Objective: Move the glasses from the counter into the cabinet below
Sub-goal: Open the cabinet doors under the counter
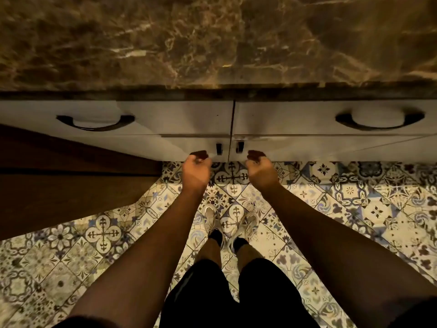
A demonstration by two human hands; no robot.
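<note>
No glasses show in this view. The brown marble counter (212, 43) fills the top of the frame and the part I see is bare. Below it are two white drawers, then two shut white cabinet doors that meet at a centre seam, each with a small dark handle: the left door handle (219, 149) and the right door handle (240, 147). My left hand (196, 171) hovers just left of the left handle and my right hand (260, 171) just right of the right one. Both hands have loosely curled fingers and hold nothing.
Curved dark pulls sit on the left drawer (94, 123) and the right drawer (379, 120). A dark wooden panel (59, 185) juts out at the left. I stand on patterned floor tiles (354, 197), with my shoes (227, 223) close to the cabinet.
</note>
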